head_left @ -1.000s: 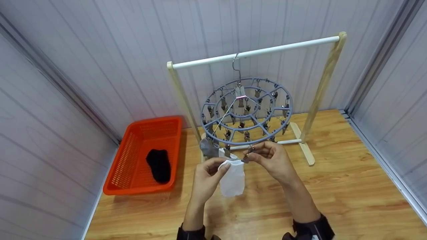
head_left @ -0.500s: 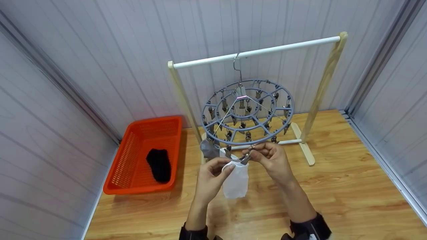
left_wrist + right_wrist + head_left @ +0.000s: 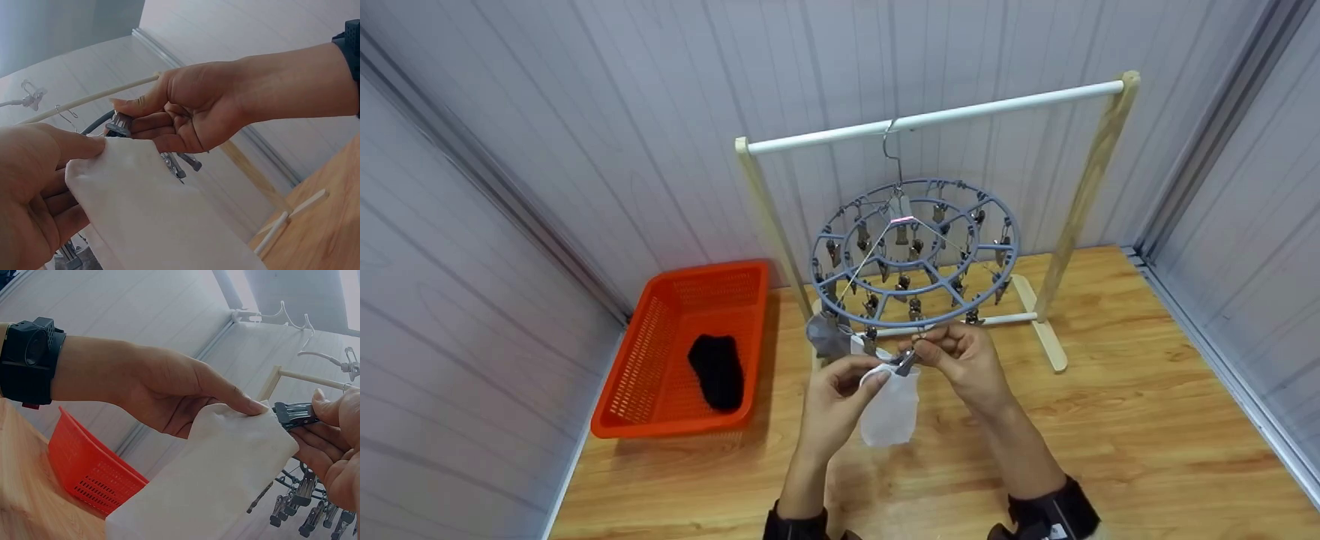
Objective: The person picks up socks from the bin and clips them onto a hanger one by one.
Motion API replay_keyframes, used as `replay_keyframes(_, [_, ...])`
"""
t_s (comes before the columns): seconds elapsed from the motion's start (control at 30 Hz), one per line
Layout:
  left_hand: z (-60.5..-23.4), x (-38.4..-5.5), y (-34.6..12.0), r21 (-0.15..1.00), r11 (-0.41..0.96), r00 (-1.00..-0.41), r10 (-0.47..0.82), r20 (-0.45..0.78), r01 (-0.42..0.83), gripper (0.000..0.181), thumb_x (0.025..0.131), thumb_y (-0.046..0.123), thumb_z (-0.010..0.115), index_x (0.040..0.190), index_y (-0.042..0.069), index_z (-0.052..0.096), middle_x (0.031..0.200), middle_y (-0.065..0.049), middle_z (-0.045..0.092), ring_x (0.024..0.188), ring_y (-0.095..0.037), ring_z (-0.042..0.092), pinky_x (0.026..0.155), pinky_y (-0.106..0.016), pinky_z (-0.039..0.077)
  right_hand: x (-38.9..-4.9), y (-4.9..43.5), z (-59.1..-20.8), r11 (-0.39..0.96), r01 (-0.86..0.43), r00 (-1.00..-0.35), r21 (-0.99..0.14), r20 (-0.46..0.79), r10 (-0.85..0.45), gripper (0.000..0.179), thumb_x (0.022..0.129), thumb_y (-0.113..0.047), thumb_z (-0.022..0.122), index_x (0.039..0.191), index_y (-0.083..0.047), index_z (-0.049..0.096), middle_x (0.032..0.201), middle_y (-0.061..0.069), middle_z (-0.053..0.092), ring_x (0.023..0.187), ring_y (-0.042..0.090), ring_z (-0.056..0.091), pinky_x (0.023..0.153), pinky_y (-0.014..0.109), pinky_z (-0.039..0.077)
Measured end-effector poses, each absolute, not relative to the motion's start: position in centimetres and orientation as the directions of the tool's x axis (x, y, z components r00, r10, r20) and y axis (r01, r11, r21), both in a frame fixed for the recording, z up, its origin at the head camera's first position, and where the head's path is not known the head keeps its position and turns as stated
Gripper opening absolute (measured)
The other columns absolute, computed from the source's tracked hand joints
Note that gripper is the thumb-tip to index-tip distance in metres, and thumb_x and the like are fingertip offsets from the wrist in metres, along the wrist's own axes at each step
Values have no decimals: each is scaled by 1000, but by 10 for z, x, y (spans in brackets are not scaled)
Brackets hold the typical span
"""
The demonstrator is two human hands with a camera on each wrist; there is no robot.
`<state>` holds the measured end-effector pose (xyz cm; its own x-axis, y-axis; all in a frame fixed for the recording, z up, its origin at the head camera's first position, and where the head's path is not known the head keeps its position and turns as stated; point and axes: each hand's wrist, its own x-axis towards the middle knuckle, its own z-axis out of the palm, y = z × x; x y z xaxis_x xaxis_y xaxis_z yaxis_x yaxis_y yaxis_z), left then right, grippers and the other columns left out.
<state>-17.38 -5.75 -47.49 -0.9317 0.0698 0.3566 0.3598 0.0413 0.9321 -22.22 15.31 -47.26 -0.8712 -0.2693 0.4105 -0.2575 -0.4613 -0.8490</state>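
Looking down from the head, we see the left hand pinching the upper edge of a white cloth between thumb and fingers, its grip at about eleven o'clock on the cloth. The cloth hangs below the fingertips, between five and six o'clock from the middle of the head view. We see the right hand gripping a metal clip between thumb and fingers, near one o'clock on the cloth. The clip's end meets the cloth's top edge, though we cannot tell whether it bites the fabric. At twelve o'clock from the hands, a round grey hanger with many clips hangs by its hook from the white bar of a wooden stand. A grey cloth hangs between seven and eight o'clock from the hanger's middle. Toward eight o'clock in our view, an orange basket rests on the wooden counter, with a black sock inside at its four o'clock.
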Motion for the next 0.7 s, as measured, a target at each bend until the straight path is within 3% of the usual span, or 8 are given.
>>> replay_keyframes(0.2, [-476, -174, -59, 919, 63, -921, 34, 387, 388, 13, 95, 6, 79, 107, 0, 78, 96, -9, 79, 83, -15, 73, 71, -25, 58, -220, 151, -472, -410, -280, -870, -868, 410, -274, 19, 98, 3, 72, 99, 21, 63, 99, 26, 77, 93, 26, 79, 86, 42, 62])
replay_keyframes(0.43, [-476, -175, -60, 919, 67, -921, 30, 388, 389, 13, 96, 4, 78, 108, -2, 78, 97, -11, 79, 85, -14, 74, 73, -23, 58, -216, 148, -472, -300, -316, -880, -900, 396, -263, 14, 95, 4, 74, 100, 16, 68, 97, 31, 74, 89, 23, 79, 84, 39, 63])
replay_keyframes(0.7, [-476, -175, -61, 909, 75, -912, 12, 410, 409, 11, 95, 6, 79, 105, 0, 79, 96, -9, 79, 84, -14, 73, 73, -24, 58, -214, 146, -470, -256, -322, -885, -912, 385, -261, 12, 95, 3, 75, 100, 13, 70, 96, 25, 77, 86, 23, 78, 82, 36, 63])
